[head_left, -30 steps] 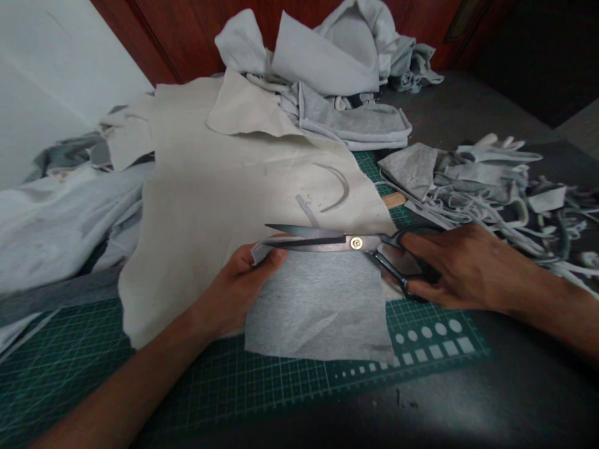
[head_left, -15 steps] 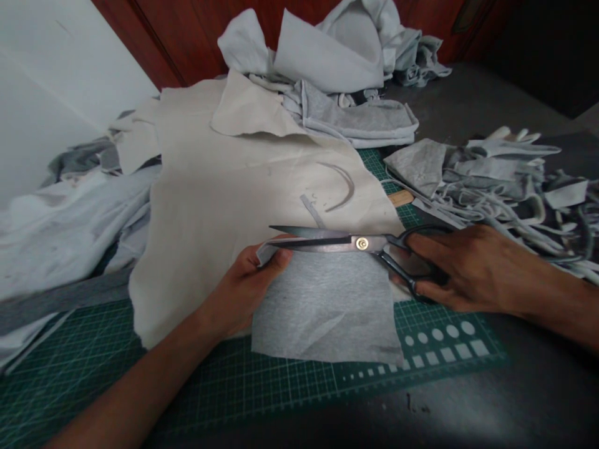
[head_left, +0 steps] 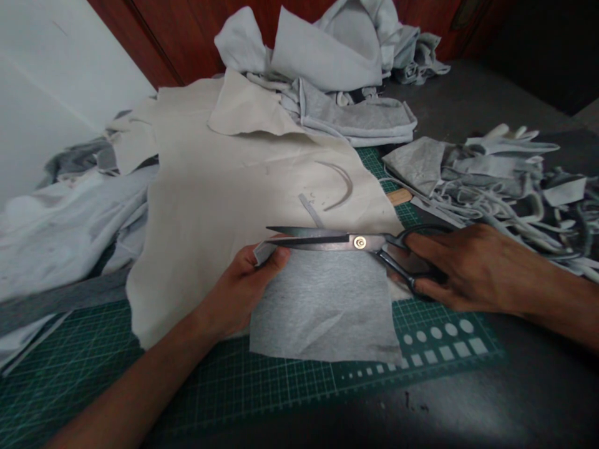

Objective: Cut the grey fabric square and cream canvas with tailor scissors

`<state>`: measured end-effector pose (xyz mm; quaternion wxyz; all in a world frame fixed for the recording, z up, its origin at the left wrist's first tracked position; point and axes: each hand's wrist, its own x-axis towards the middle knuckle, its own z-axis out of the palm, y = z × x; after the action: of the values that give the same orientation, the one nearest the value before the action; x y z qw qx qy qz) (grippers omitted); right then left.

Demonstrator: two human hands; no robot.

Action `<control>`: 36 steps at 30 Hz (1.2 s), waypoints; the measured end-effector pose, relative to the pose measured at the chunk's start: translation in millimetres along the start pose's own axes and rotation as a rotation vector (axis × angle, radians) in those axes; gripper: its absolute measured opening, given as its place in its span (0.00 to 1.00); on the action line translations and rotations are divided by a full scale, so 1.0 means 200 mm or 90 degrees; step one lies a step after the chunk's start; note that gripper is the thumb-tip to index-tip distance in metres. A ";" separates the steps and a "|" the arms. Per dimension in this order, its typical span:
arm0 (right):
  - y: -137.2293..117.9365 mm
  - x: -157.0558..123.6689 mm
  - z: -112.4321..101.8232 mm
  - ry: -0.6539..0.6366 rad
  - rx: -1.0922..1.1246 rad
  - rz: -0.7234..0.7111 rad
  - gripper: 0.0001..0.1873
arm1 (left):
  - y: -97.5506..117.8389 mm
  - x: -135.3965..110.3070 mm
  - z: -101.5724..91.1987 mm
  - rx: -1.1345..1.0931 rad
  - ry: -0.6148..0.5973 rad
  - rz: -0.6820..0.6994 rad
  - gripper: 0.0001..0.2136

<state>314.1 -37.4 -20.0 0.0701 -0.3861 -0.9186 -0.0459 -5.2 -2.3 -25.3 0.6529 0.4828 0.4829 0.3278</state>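
A grey knit fabric piece [head_left: 322, 305] lies on a green cutting mat [head_left: 281, 386]. My left hand [head_left: 243, 287] pinches its upper left corner, fingers closed on the cloth. My right hand [head_left: 463, 265] grips the black handles of large tailor's scissors [head_left: 346, 242]. The blades lie along the grey piece's top edge, pointing left toward my left thumb, nearly shut. Beneath the grey piece spreads a large cream fabric sheet [head_left: 219, 187].
A heap of grey fabric scraps and strips [head_left: 496, 171] sits at the right. Folded grey and white cloth [head_left: 337, 68] is piled at the back. More pale cloth [head_left: 60, 224] lies at the left. A curved offcut [head_left: 339, 187] rests on the cream sheet.
The scissor blades have closed a little more along the grey piece's top edge. Both hands stay almost where they were; the view shifted slightly.
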 end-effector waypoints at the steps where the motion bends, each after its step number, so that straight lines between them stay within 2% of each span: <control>1: 0.00 0.00 0.00 -0.003 -0.001 0.003 0.08 | 0.00 0.00 0.00 0.004 0.002 -0.007 0.12; 8: 0.01 0.00 -0.01 -0.025 0.014 0.021 0.04 | -0.01 0.00 0.00 -0.018 0.012 -0.041 0.14; 11: 0.00 0.00 -0.01 -0.028 0.019 0.028 0.04 | -0.02 0.00 -0.01 -0.019 -0.023 -0.042 0.13; 18: -0.02 0.00 -0.02 -0.019 0.003 0.043 0.05 | -0.02 0.01 -0.02 -0.007 -0.063 0.039 0.12; 26: -0.03 0.02 -0.02 -0.012 0.010 0.023 0.05 | -0.04 0.01 -0.03 -0.057 -0.120 0.002 0.09; 32: -0.04 0.02 -0.02 0.012 0.000 0.005 0.07 | -0.04 0.01 -0.05 0.016 -0.112 0.039 0.11; 36: -0.04 0.01 -0.01 0.026 -0.020 -0.002 0.07 | -0.05 0.01 -0.05 0.024 -0.095 0.021 0.13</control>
<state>307.4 -41.7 -18.1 0.0828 -0.3844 -0.9169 -0.0681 -14.1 -0.8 -35.6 0.6724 0.5260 0.4307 0.2927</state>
